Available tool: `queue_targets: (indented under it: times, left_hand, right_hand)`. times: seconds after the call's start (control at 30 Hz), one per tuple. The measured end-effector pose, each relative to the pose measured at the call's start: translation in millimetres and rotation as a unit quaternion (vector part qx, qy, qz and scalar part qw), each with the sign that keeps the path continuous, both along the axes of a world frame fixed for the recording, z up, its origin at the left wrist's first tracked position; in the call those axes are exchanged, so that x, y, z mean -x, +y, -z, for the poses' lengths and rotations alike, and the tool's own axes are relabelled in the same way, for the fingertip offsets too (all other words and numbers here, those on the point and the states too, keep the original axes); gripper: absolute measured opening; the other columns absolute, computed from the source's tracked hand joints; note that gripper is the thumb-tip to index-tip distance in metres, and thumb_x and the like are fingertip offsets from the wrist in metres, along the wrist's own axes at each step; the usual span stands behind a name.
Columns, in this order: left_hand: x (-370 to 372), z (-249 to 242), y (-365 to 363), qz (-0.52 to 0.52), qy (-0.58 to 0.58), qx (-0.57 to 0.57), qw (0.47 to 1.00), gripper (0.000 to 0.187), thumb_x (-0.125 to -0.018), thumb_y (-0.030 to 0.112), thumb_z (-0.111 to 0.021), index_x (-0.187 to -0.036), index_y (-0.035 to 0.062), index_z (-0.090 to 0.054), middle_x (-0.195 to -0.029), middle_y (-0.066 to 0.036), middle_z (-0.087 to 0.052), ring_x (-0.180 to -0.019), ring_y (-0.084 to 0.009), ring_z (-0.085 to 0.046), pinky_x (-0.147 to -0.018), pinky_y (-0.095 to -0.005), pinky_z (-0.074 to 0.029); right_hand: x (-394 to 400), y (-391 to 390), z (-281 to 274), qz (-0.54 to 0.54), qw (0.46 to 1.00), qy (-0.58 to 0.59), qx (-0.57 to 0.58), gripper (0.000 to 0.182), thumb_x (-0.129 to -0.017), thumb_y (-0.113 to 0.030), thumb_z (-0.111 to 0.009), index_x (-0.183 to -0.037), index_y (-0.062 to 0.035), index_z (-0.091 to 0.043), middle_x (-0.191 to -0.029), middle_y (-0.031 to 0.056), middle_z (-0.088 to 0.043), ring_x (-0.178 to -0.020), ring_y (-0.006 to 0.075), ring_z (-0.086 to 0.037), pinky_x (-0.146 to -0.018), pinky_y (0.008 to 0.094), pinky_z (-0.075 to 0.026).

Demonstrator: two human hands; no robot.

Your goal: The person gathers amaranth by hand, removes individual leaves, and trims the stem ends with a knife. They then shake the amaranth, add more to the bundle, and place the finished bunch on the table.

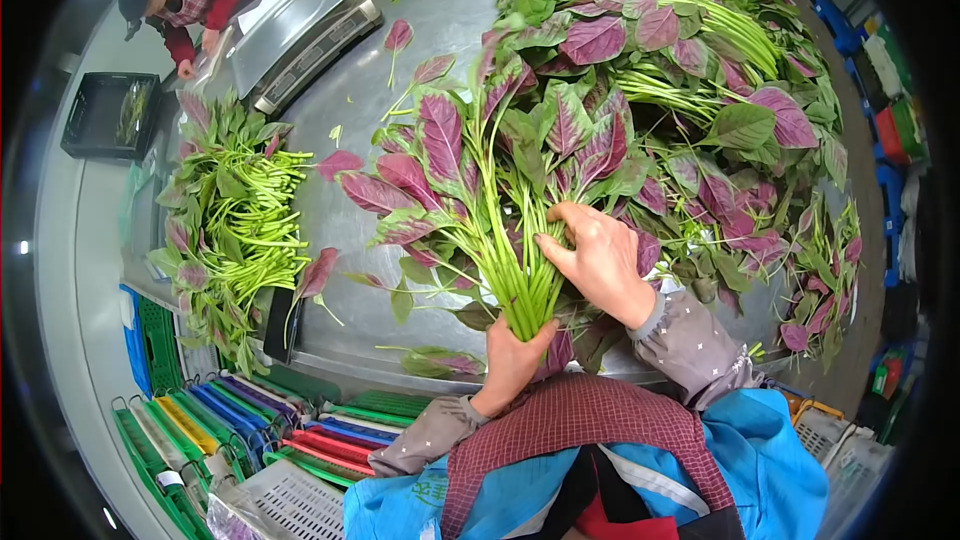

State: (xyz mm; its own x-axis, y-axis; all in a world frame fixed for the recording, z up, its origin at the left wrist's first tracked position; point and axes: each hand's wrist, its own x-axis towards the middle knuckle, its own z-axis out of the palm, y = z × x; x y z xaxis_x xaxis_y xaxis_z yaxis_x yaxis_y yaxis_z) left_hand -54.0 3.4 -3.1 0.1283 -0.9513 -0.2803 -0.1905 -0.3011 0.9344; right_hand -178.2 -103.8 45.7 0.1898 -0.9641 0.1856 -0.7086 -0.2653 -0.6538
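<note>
My left hand point(515, 360) is wrapped round the lower ends of a bunch of red amaranth point(515, 270), whose green stems fan upward into purple-and-green leaves. On the bunch's right side, my right hand point(598, 255) has its thumb and fingers closed on stems partway up. Loose amaranth leaves lie on the metal table around the bunch. Behind and to the right rises a large heap of amaranth point(690, 70). Leaves and stems hide part of my fingertips.
On the left, a pile of amaranth point(240, 220) lies with its stems toward me. A weighing scale point(305, 35) stands behind it. A co-worker point(195, 0) leans in at the back left, near a black crate point(110, 115). Stacked coloured crates point(210, 420) sit below the table's front edge.
</note>
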Motion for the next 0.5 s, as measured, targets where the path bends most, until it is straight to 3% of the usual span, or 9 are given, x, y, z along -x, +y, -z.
queue_targets:
  times: [0.13,0.2,0.27,0.33,0.37,0.4,0.43,0.5]
  left_hand:
    - [0,-5,-1,0.003,-0.002,-0.004,1.0,0.027,-0.071,0.012,-0.066,-0.092,-0.0027,-0.058,-0.081,-0.012,-0.064,-0.073,-0.0202,-0.061,-0.067,-0.031,-0.047]
    - [-1,0,-1,0.001,0.003,-0.007,1.0,0.026,-0.071,0.012,-0.066,-0.091,-0.0026,-0.058,-0.081,-0.012,-0.064,-0.073,-0.0189,-0.06,-0.066,-0.03,-0.047]
    - [-2,1,-2,-0.001,0.005,-0.01,1.0,0.026,-0.071,0.011,-0.066,-0.091,-0.0024,-0.058,-0.081,-0.012,-0.063,-0.073,-0.0176,-0.06,-0.066,-0.0291,-0.047]
    - [-1,0,-4,-0.056,0.202,-0.038,0.977,0.021,-0.071,0.009,-0.066,-0.087,-0.0023,-0.059,-0.081,-0.007,-0.063,-0.071,-0.0123,-0.057,-0.063,-0.0259,-0.045]
    - [-13,10,-11,0.027,0.237,-0.057,0.969,0.018,-0.073,0.009,-0.064,-0.087,-0.0018,-0.059,-0.083,-0.005,-0.062,-0.072,-0.0118,-0.056,-0.062,-0.0244,-0.044]
    - [-14,11,-10,0.013,0.148,-0.093,0.985,0.018,-0.073,0.008,-0.064,-0.088,-0.0017,-0.059,-0.083,-0.004,-0.061,-0.072,-0.012,-0.056,-0.061,-0.0245,-0.044]
    - [-12,-8,-14,-0.002,0.057,-0.129,0.99,0.018,-0.074,0.008,-0.063,-0.089,-0.0016,-0.059,-0.082,-0.003,-0.06,-0.071,-0.0121,-0.055,-0.061,-0.0245,-0.044]
    - [-14,-23,-10,0.105,-0.002,0.105,0.989,0.021,-0.073,0.009,-0.065,-0.09,-0.0017,-0.059,-0.08,-0.005,-0.061,-0.069,-0.0117,-0.056,-0.062,-0.0247,-0.045]
  right_hand:
    - [3,-3,-1,-0.03,0.994,-0.039,-0.101,0.016,-0.072,-0.021,-0.062,-0.079,-0.0077,-0.059,-0.07,0.0083,-0.055,-0.058,0.0288,-0.055,-0.048,0.0373,-0.042]
    - [2,10,-1,-0.059,0.996,-0.055,0.027,0.011,-0.073,-0.018,-0.061,-0.076,-0.0082,-0.058,-0.067,0.0081,-0.051,-0.056,0.0282,-0.054,-0.047,0.0375,-0.041]
    - [0,32,-4,-0.122,0.991,-0.042,0.022,0.006,-0.07,-0.011,-0.064,-0.074,-0.0064,-0.061,-0.064,0.0087,-0.05,-0.056,0.0254,-0.053,-0.049,0.0341,-0.041]
    - [4,51,-2,-0.169,0.985,-0.044,-0.001,0.007,-0.071,-0.011,-0.064,-0.074,-0.0063,-0.061,-0.064,0.009,-0.05,-0.057,0.0253,-0.052,-0.049,0.034,-0.041]
    - [6,57,0,-0.266,0.953,-0.141,-0.039,0.007,-0.072,-0.012,-0.064,-0.075,-0.0071,-0.059,-0.063,0.0077,-0.048,-0.055,0.0238,-0.052,-0.046,0.0339,-0.04]
    - [10,59,1,-0.358,0.9,-0.235,-0.077,0.008,-0.073,-0.013,-0.063,-0.075,-0.0079,-0.057,-0.063,0.0064,-0.046,-0.054,0.0222,-0.052,-0.042,0.0338,-0.04]
    - [19,54,-3,-0.362,0.899,-0.235,-0.077,0.008,-0.073,-0.013,-0.063,-0.075,-0.0079,-0.057,-0.063,0.0064,-0.046,-0.054,0.0222,-0.052,-0.042,0.0338,-0.04]
    - [44,39,-24,-0.332,0.872,-0.338,-0.123,0.011,-0.077,-0.016,-0.062,-0.08,-0.0068,-0.058,-0.062,0.0025,-0.045,-0.05,0.0125,-0.047,-0.039,0.0254,-0.036]
